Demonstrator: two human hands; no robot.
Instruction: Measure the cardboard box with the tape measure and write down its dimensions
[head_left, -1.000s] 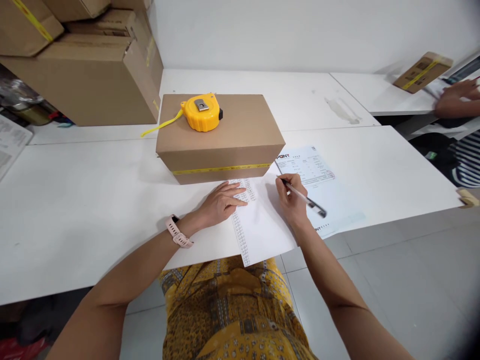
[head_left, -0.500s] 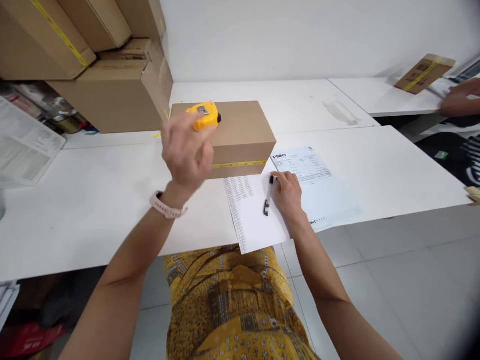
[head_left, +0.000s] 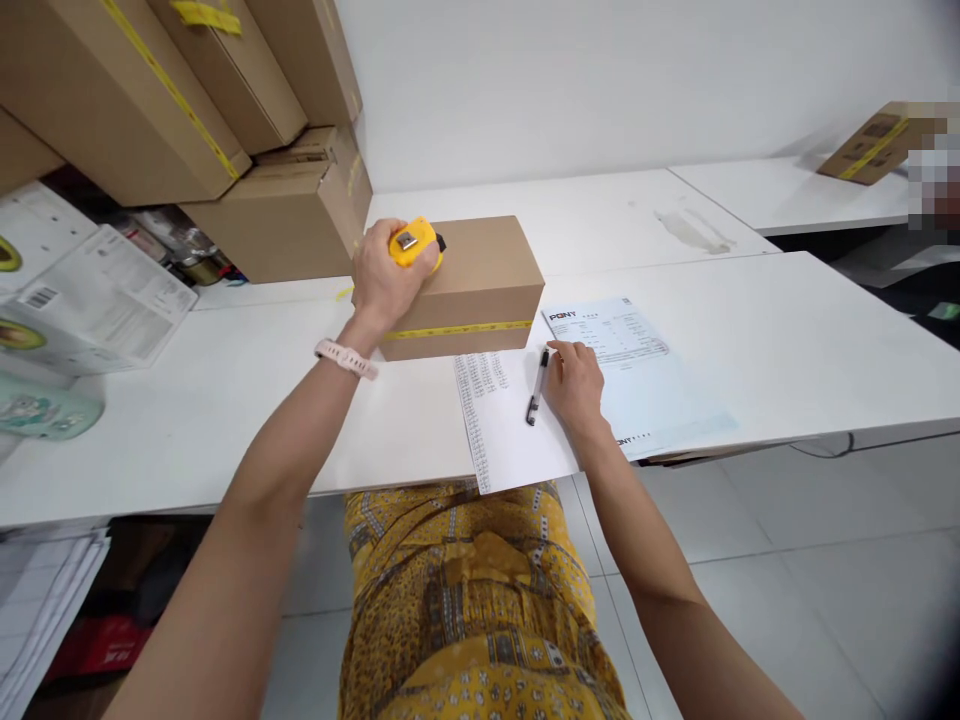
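Now | my left hand (head_left: 386, 280): fingers curled over the yellow plastic tape measure (head_left: 411, 245), which sits at the left end of the brown cardboard box (head_left: 480, 275) top | handling: I judge it light, rigid, smooth-shelled; best gripped across its flat sides | my right hand (head_left: 576, 385): loosely spread, empty, in front of the box beside the black pen (head_left: 537, 388)

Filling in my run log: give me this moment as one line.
left hand: grips yellow tape measure on cardboard box | right hand: open, resting on papers, pen beside it
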